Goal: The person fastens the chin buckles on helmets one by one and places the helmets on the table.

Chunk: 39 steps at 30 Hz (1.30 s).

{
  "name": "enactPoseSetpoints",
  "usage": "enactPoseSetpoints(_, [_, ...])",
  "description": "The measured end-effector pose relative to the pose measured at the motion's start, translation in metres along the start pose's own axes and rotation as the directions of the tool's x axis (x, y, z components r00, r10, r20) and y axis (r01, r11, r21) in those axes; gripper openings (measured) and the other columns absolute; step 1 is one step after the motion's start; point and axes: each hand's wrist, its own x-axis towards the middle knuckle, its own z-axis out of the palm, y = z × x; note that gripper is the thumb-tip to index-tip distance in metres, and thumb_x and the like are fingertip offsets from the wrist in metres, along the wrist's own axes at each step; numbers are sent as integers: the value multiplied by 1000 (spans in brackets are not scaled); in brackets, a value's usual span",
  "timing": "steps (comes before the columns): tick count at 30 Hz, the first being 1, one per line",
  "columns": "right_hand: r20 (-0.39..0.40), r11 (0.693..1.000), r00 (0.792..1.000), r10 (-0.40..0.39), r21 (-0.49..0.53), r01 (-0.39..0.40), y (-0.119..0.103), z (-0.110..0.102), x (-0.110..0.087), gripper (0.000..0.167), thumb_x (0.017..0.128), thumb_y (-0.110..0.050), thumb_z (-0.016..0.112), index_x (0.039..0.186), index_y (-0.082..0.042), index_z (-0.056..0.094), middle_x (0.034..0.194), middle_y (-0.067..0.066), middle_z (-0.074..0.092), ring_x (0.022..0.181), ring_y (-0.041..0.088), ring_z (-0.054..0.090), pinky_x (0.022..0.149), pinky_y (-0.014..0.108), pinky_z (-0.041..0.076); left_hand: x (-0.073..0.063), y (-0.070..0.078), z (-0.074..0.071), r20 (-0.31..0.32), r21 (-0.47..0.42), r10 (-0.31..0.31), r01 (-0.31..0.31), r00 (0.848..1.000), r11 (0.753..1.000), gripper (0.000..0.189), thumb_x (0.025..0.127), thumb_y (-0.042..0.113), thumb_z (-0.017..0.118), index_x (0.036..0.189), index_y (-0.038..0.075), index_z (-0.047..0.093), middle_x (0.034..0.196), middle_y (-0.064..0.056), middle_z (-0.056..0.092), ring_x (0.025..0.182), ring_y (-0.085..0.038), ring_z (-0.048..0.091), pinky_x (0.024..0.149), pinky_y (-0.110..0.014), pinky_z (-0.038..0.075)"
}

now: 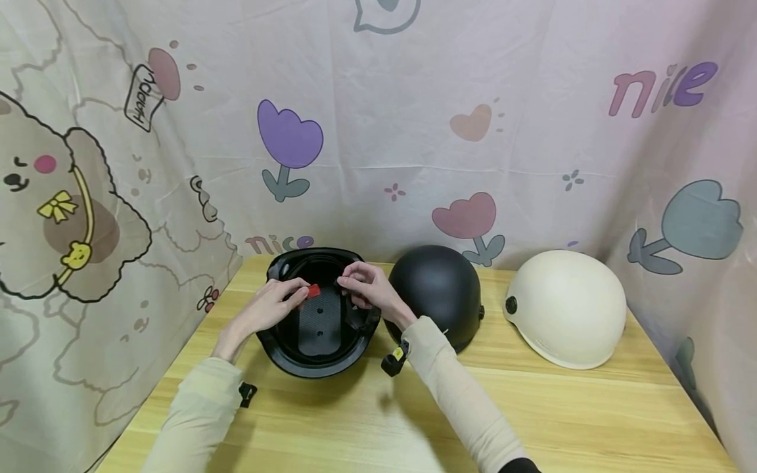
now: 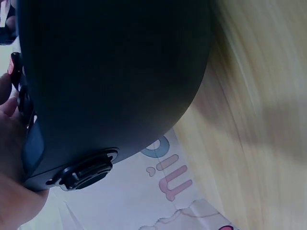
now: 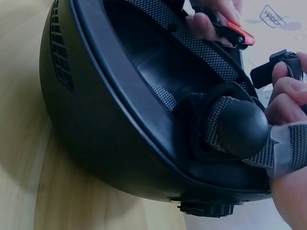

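A black helmet lies upside down on the table, its dark padded inside facing up. Over its left side my left hand pinches a buckle with a red part; its black body shows in the right wrist view. My right hand, over the helmet's right side, pinches a black buckle piece on the chin strap. The two buckle pieces are apart. In the left wrist view the helmet's shell hides most of the left hand.
Just right of the helmet stands a second black helmet, dome up, partly behind the right forearm. Farther right is a cream helmet. The wooden table meets a printed cloth backdrop behind them.
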Motion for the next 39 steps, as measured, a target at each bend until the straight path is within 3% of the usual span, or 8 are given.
enactPoseSetpoints(3, [9,1000,1000,-7,4,7,-2,1,0,10,101,-19,60,101,-9,58,79,2,68,46,8,41,44,23,33,-2,-4,0,10,-37,-3,3,1000,999,24,108,27,48,98,18,67,76,-4,65,60,-4,45,66,-25,38])
enactPoseSetpoints(9, [20,1000,1000,-9,16,9,-4,2,-1,3,99,-15,62,100,-12,61,78,-3,72,47,7,41,47,22,35,-4,-5,0,25,-70,-2,4,1000,998,23,108,29,47,98,20,66,78,-2,66,64,-5,45,72,-27,37])
enactPoseSetpoints(15, [43,1000,999,11,4,-12,-4,2,-1,16,100,-12,60,112,-2,62,84,0,73,51,8,45,47,21,35,-3,-3,-2,31,-108,-1,5,1000,994,24,108,28,47,104,16,67,76,6,61,65,-4,49,71,-26,38])
enactPoseSetpoints(19, [63,1000,998,19,-3,-19,-3,3,-1,21,102,-10,58,118,3,59,84,-1,72,54,8,48,47,21,35,-4,-4,-2,36,-139,5,0,999,990,23,107,28,49,102,15,67,76,1,61,65,-6,49,70,-25,38])
enactPoseSetpoints(22, [63,1000,998,18,15,-19,-4,4,-1,21,101,-7,58,118,4,58,83,-1,71,54,8,52,46,21,36,-4,-6,-2,49,-217,14,-3,999,976,22,107,25,51,99,12,67,75,0,58,67,-9,51,69,-25,40])
enactPoseSetpoints(26, [55,1000,998,20,8,-21,-4,5,-1,23,99,-6,61,119,5,58,83,-3,72,59,9,59,49,21,42,-4,-10,-3,60,-352,23,-1,998,936,19,105,19,54,96,10,67,70,1,51,64,-13,51,64,-25,42])
enactPoseSetpoints(29, [53,999,998,26,-23,-25,-4,6,-1,24,99,-6,62,120,5,60,83,-6,73,62,10,63,53,22,46,-5,-12,-4,52,-403,25,-2,998,915,18,105,17,55,94,8,66,68,2,48,61,-15,48,59,-26,40])
enactPoseSetpoints(39, [57,997,997,43,-63,-39,-3,4,0,22,94,-4,68,114,3,63,85,-7,75,69,17,68,74,39,59,-7,-10,-7,30,-394,20,-6,999,919,16,104,16,57,92,8,65,66,4,47,59,-15,47,53,-25,38])
